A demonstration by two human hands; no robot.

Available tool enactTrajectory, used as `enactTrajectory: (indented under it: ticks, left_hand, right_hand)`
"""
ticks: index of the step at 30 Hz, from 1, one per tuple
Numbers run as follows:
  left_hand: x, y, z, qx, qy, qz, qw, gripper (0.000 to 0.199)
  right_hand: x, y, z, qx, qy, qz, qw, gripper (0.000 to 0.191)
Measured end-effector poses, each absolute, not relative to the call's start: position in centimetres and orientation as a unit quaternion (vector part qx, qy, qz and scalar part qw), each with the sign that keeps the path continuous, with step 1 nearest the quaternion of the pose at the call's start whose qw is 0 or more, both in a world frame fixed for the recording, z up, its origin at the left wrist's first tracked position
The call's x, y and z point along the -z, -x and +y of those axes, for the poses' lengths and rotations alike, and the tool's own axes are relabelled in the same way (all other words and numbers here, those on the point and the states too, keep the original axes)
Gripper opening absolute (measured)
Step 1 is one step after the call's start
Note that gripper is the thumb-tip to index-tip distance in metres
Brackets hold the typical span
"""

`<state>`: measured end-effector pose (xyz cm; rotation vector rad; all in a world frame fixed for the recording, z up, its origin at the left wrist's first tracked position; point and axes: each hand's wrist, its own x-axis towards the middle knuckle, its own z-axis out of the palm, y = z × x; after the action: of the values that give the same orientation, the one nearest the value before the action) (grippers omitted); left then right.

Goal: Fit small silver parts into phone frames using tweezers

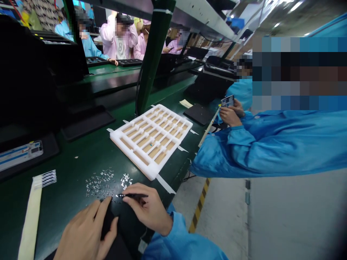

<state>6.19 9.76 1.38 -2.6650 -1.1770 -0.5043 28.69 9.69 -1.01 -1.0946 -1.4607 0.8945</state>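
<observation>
**Right hand point(153, 209) holds black tweezers point(138, 195) beside scattered metal pieces point(99, 183)**

The right hand's grip is closed around the black tweezers, pinched between thumb and fingers, with the slim tip pointing left, low over the tabletop point(67, 206). The tip is at the near edge of the metal pieces, which lie loose on the dark green surface in front of both hands; a brighter cluster point(126, 180) of them sits just beyond the right fingers. Whether the tip pinches a piece is too small to tell.

The left hand point(84, 231) lies over a black object point(118, 247) at the near edge, its index fingertip close to the scatter and its thumb apart from the index finger. Whether its grip is grasping that object cannot be told.

To the left, a pale yellow strip point(31, 224) bears a row of slender metal parts point(48, 178) at its far end. Behind it, a device frame point(21, 155) rests on a black tray point(51, 146). Beyond the hands, a white slotted tray point(150, 171) with tan slot bottoms lies flat, white tape point(166, 184) showing at its edges. At the right, a co-worker in a blue sleeve point(257, 144) holds a phone-like part point(227, 102).
</observation>
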Motion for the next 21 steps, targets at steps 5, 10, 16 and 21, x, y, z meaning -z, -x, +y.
enactTrajectory:
  ticks: [5, 10, 16, 21]
  left_hand:
    - [-1.2, -6.1, 9.6, 0.168, 0.896, -0.402, 0.083, 0.034]
    - [-1.3, -5.9, 9.5, 0.163, 0.901, -0.395, 0.075, 0.037]
    - [-1.7, -6.0, 9.8, 0.171, 0.908, -0.374, 0.086, 0.037]
    - [-1.6, -6.2, 10.0, 0.17, 0.908, -0.371, 0.091, 0.037]
  right_hand:
    - [1.2, -28.9, 9.5, -0.374, 0.472, -0.608, 0.518, 0.012]
    - [1.0, -28.6, 9.6, -0.408, 0.488, -0.586, 0.502, 0.013]
    - [1.2, -28.1, 10.2, -0.471, 0.543, -0.524, 0.456, 0.018]
    - [1.3, -28.0, 10.5, -0.495, 0.547, -0.498, 0.455, 0.02]
